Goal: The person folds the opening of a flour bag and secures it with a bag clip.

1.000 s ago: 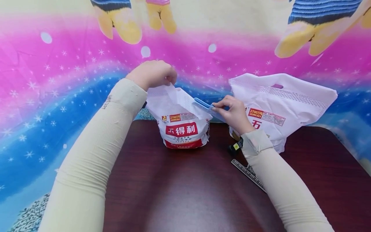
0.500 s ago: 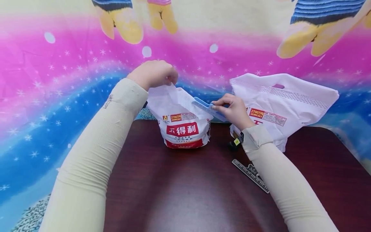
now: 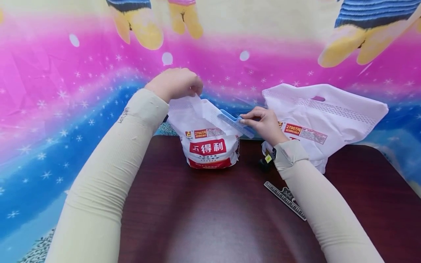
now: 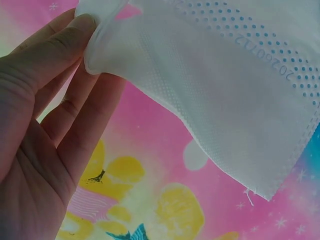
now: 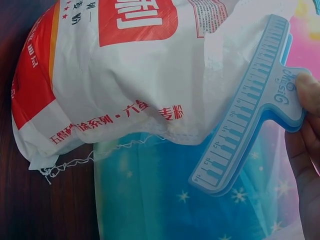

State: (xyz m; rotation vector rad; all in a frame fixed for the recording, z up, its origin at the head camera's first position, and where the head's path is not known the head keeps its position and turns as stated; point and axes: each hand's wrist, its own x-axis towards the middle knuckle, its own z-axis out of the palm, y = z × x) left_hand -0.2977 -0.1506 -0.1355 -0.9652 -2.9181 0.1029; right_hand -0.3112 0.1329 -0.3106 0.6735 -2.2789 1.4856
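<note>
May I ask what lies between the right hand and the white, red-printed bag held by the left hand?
A long, blue clip with piano-key print lies between the right hand and the bag; the right wrist view shows it.

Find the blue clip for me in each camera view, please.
Head: the blue clip is just right of centre, in the right hand.
Left wrist: not visible.
Right wrist: right half, slanting from upper right to lower centre.
Shared landmark: the white bag left of the clip; the left wrist view shows only its upper part.

A light-blue clip [image 5: 248, 102] bears a piano-key pattern, a white bag [image 3: 208, 136] red panels, the pink-and-blue backdrop [image 3: 227, 65] white snowflakes.
</note>
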